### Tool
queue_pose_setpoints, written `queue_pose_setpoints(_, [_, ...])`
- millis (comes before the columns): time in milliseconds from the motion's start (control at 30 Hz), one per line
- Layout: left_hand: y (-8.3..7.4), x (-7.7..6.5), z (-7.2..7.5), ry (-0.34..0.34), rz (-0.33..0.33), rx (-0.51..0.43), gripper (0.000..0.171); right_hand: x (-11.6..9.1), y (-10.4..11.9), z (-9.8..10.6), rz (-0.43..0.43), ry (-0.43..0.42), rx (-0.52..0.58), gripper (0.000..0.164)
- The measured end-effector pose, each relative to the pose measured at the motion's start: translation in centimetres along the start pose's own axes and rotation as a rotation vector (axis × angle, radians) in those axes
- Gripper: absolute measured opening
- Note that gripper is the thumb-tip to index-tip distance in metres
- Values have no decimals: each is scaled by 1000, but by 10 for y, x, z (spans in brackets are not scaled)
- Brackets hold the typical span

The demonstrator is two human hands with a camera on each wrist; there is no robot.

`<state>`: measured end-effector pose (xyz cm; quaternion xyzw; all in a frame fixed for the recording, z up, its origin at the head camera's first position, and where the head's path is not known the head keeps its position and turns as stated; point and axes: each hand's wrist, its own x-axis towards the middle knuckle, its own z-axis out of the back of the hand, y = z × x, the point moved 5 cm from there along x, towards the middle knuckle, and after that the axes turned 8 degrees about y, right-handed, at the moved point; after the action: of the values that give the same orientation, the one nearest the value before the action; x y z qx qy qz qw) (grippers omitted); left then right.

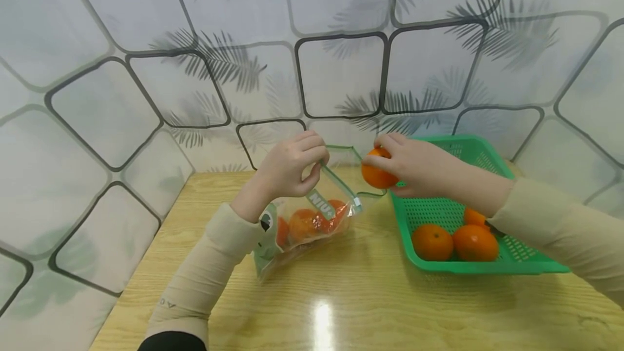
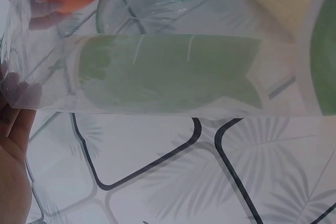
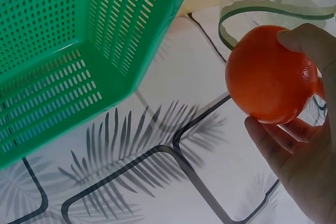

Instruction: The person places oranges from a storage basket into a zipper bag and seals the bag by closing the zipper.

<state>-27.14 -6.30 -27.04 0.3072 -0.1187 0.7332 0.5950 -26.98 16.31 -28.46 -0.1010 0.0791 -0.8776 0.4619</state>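
Note:
A clear zip bag (image 1: 292, 211) with green trim lies on the table with several oranges (image 1: 304, 225) inside. Its mouth gapes toward the right. My left hand (image 1: 294, 164) pinches the bag's upper edge between thumb and fingers; in the left wrist view the fingers (image 2: 18, 124) show at the film's edge. My right hand (image 1: 414, 164) grips an orange (image 1: 376, 169) at the bag's mouth, left of the green basket (image 1: 407, 242). The right wrist view shows thumb and fingertips around that orange (image 3: 270, 74), with the bag's green-edged opening (image 3: 273, 10) just behind it.
Several oranges (image 1: 475, 242) sit in the near part of the perforated green basket, partly hidden by my right sleeve (image 1: 551, 232). Bag and basket stand on a wooden table (image 1: 341, 297). A patterned wall covering (image 1: 341, 75) rises behind the table.

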Motion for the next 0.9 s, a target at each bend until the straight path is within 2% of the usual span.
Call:
queue_pose_setpoints(500, [0, -2, 1, -5, 8, -5, 13, 11, 8, -8, -4, 28, 24, 76])
queue_pose_setpoints(900, [2, -2, 1, 2, 6, -7, 13, 12, 11, -10, 30, 24, 35, 73])
